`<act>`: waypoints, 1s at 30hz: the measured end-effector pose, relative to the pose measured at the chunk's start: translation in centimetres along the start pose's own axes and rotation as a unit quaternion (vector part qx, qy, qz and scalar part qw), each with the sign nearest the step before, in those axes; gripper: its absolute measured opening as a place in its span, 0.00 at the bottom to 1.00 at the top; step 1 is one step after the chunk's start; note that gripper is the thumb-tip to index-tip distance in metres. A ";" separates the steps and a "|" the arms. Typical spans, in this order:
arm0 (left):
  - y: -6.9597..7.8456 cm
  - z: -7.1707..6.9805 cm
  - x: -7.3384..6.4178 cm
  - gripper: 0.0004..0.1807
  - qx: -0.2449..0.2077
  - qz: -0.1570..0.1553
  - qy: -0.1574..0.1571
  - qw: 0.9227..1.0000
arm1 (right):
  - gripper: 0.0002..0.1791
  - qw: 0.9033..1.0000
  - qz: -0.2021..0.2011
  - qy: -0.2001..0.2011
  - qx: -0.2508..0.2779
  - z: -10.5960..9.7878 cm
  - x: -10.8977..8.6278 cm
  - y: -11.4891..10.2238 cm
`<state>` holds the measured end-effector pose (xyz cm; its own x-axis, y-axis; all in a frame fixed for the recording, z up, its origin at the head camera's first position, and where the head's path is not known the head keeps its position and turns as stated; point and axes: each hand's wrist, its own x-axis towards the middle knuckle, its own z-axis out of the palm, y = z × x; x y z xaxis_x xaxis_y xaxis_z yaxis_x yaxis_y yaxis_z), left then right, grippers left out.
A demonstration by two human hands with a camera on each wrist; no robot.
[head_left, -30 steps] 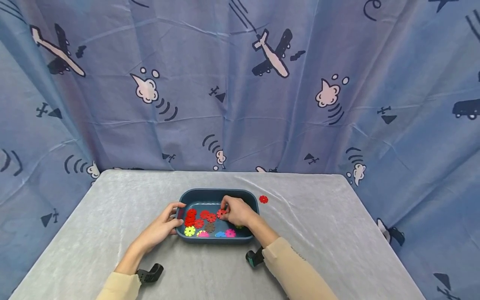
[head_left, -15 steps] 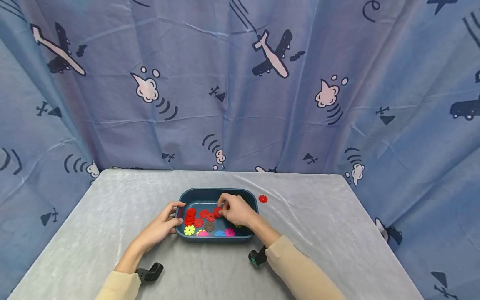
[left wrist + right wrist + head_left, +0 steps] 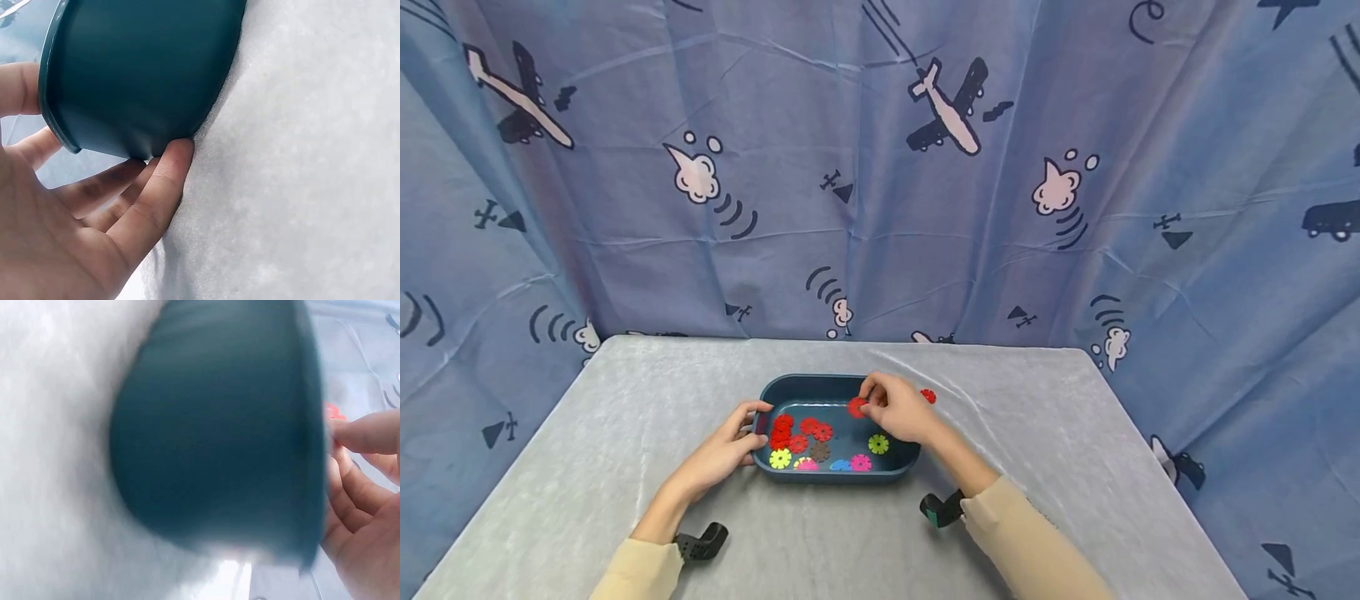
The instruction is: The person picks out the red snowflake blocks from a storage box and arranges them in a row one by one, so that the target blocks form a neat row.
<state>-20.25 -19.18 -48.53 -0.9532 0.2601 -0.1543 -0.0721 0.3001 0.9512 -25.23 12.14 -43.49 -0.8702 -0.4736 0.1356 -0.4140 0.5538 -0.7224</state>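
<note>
A dark teal plastic tray [image 3: 820,478] sits on the cloth-covered table. At its left end my left hand [image 3: 727,448] grips it; the left wrist view shows a digit over the rim and other fingers against the outer wall. My right hand [image 3: 901,408] pinches a red snowflake disc [image 3: 857,407] between thumb and fingertips, above the tray's right part. Several red discs [image 3: 781,435] lie at the left inside, some overlapping. Yellow-green discs [image 3: 780,458], a brown disc [image 3: 819,451], a blue disc [image 3: 839,465] and pink discs [image 3: 861,462] lie nearer the front wall.
Another red disc [image 3: 928,396] lies on the table just right of the tray, partly behind the right hand. A light grey cloth [image 3: 625,400] covers the table. Behind hangs a blue curtain [image 3: 880,208] with printed airplanes. Each wrist wears a black camera mount [image 3: 702,542].
My right hand, pinching the red disc, first shifts slightly left, then lifts to the right and away, uncovering a yellow-green disc. My left hand stays at the tray's end.
</note>
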 end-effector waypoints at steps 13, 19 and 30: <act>-0.2 0.2 0.2 0.26 0.002 -0.001 0.007 1.000 | 0.06 0.994 0.037 0.098 0.010 -4.6 -2.1 3.7; -0.3 0.1 0.3 0.26 0.004 -0.001 0.009 1.000 | 0.07 0.988 0.064 0.142 0.016 -5.9 -2.3 6.4; -0.2 0.0 0.2 0.26 -0.001 0.002 0.006 1.000 | 0.07 0.979 0.156 0.126 0.023 -6.3 -2.4 11.2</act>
<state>-20.41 -19.20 -48.79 -0.9572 0.2496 -0.1466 -0.0686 0.2966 0.9525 -29.48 23.83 -47.61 -0.9932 -0.0983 0.0625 -0.1097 0.6097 -0.7850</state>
